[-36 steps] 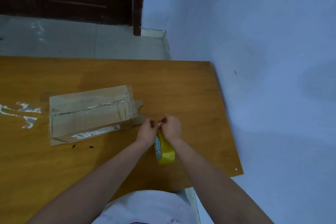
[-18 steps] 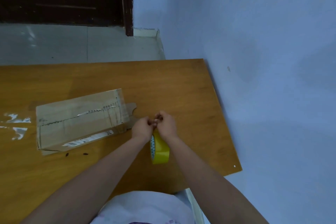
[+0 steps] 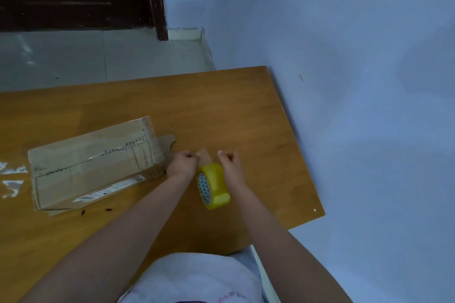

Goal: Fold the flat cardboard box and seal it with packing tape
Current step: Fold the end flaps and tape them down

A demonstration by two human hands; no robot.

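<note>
Flattened brown cardboard box (image 3: 93,167) lies on the wooden table (image 3: 221,110), old clear tape and a white label on its face. Just right of it, a yellow tape roll (image 3: 213,186) stands on edge. Left hand (image 3: 183,163) pinches the pulled tape strip (image 3: 204,156); right hand (image 3: 231,165), fingers curled, grips the roll.
</note>
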